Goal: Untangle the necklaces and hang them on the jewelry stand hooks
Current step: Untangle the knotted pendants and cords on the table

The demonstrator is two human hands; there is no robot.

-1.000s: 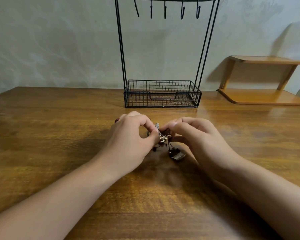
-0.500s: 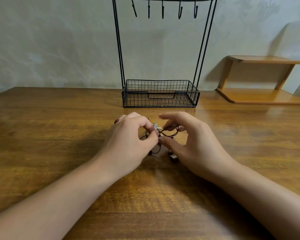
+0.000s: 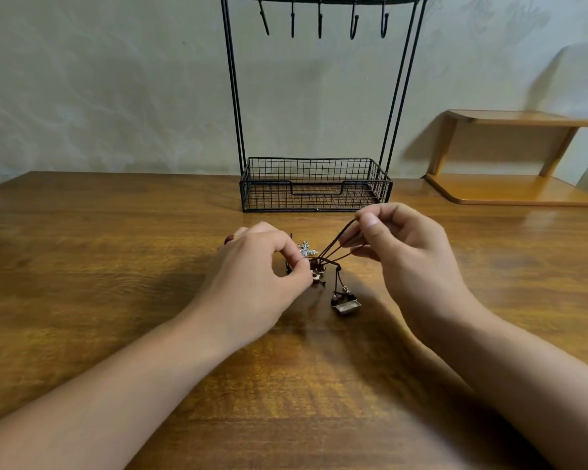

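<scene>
A small tangle of necklaces (image 3: 316,266) lies on the wooden table (image 3: 116,266) in front of the black wire jewelry stand (image 3: 314,184). My left hand (image 3: 262,276) pinches the knot where a silver pendant (image 3: 307,249) shows. My right hand (image 3: 404,252) pinches dark brown cords (image 3: 336,244) and holds them taut, up and to the right of the knot. A rectangular metal pendant (image 3: 346,305) hangs from a cord and rests on the table. Several bare hooks (image 3: 319,22) line the stand's top bar.
The stand's wire basket (image 3: 316,198) sits just behind my hands, with nothing in it. A low wooden shelf (image 3: 510,191) stands at the back right against the wall.
My right hand has pulled brown cords out of the tangle, up and to the right, so they are stretched. The rectangular pendant is uncovered. My left hand stays on the knot.
</scene>
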